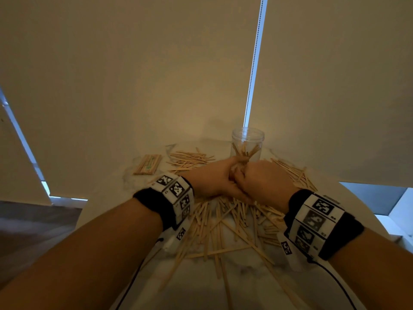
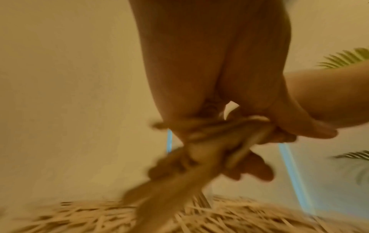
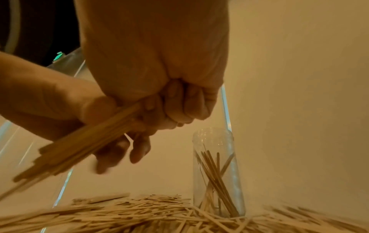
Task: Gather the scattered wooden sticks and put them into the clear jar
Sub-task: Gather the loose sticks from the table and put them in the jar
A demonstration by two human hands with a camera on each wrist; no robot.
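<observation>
Both hands meet above the middle of the round table, gripping one bundle of wooden sticks [image 1: 243, 155] whose tips poke up between them. My left hand [image 1: 213, 179] curls round it from the left, my right hand [image 1: 262, 179] from the right. The right wrist view shows the right hand [image 3: 159, 88] with fingers wrapped on the bundle [image 3: 79, 146], which slants down to the left past the left hand [image 3: 60, 108]. The left wrist view is blurred, with the bundle [image 2: 209, 141] crossing the left hand [image 2: 199, 75]. The clear jar [image 1: 247, 139] stands upright just behind the hands, with several sticks [image 3: 215, 178] inside.
Loose sticks [image 1: 225, 222] cover the white marble table [image 1: 245, 283] under and around the hands, with more at the back left [image 1: 190, 158] and right [image 1: 295, 173]. A neat packet of sticks [image 1: 148, 164] lies at the far left. Window blinds hang close behind the table.
</observation>
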